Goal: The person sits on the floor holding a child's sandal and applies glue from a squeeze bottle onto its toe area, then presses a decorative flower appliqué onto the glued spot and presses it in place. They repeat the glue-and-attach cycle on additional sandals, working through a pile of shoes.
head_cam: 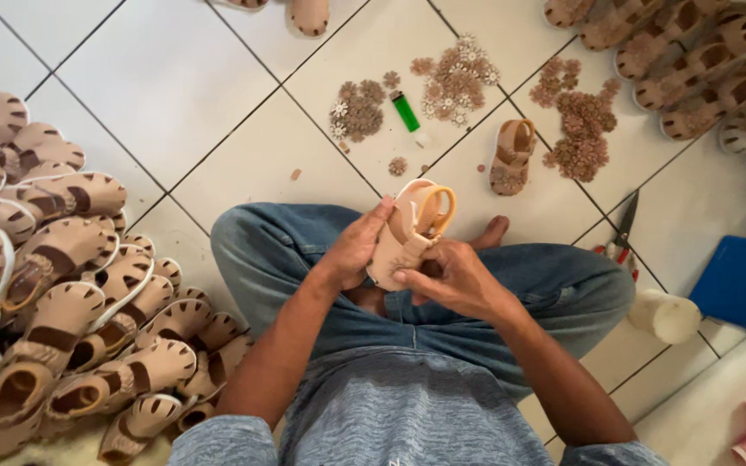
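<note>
Over my crossed legs in blue jeans, both hands hold one small tan sandal (414, 223) with an orange-lined strap. My left hand (357, 246) grips its left side, thumb up along the edge. The fingers of my right hand (451, 276) pinch the sandal's lower front part. Another small tan sandal (511, 155) lies alone on the white tiled floor beyond my knees.
A big heap of tan sandals (62, 293) fills the left; more sandals (692, 60) sit at the top right. Piles of small brown and white flower pieces (455, 82), a green lighter (405, 111), scissors (623, 229), a white roll (665, 316) and a blue board (744, 285) lie on the floor.
</note>
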